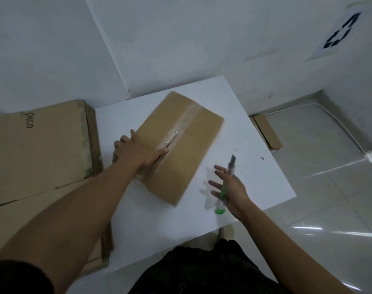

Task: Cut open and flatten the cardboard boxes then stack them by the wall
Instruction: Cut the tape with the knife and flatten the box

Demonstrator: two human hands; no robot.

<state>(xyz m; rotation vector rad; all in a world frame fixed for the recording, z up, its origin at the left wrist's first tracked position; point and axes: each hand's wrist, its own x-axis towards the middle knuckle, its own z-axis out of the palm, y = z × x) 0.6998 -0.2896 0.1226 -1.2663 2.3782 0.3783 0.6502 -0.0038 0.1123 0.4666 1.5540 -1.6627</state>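
A brown cardboard box [187,132] lies on the white table [255,177], slightly blurred, with clear tape along its middle seam [181,128]. My left hand [138,151] lies flat on the near left half of the box top. Its fingertips reach the slit in the taped seam and its thumb points along the box's left edge. My right hand [231,187] hovers over the table to the right of the box, holding a green utility knife [226,183]. The blade is out and points away from me. My fingers are spread, and the thumb side keeps the handle against the palm.
A stack of flattened cardboard [36,149] lies left of the table, against the white wall. Another cardboard piece [267,132] lies on the tiled floor behind the table's right edge. A recycling sign [339,32] hangs on the right wall.
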